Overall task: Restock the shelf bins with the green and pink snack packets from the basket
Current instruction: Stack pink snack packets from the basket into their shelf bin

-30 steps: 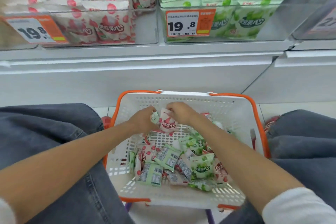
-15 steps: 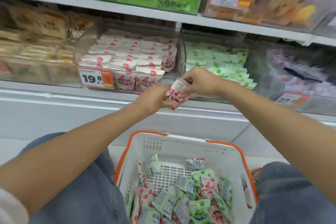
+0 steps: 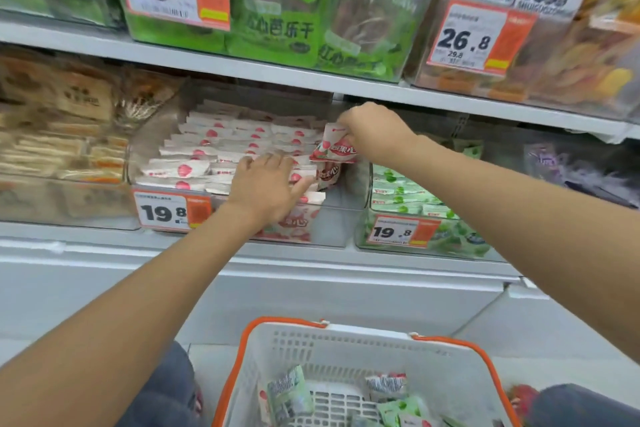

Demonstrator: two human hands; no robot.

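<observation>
The right hand point(image 3: 375, 133) pinches a pink packet point(image 3: 334, 149) in curled fingers, just above the right end of the pink bin point(image 3: 336, 224) on the shelf. The left hand point(image 3: 265, 185) lies with fingers straight on the stacked packets point(image 3: 207, 149) in that bin, perhaps pressing them down; blur hides this. Below, a white basket point(image 3: 363, 333) holds more green and pink packets point(image 3: 287, 392), and the green bin point(image 3: 460, 243) stands just right of the pink one.

Glossy plastic-film pink packet point(image 3: 333, 148), clear smooth plastic bin point(image 3: 332, 218), white perforated plastic basket point(image 3: 349, 347), paper price tag point(image 3: 171, 211)
</observation>
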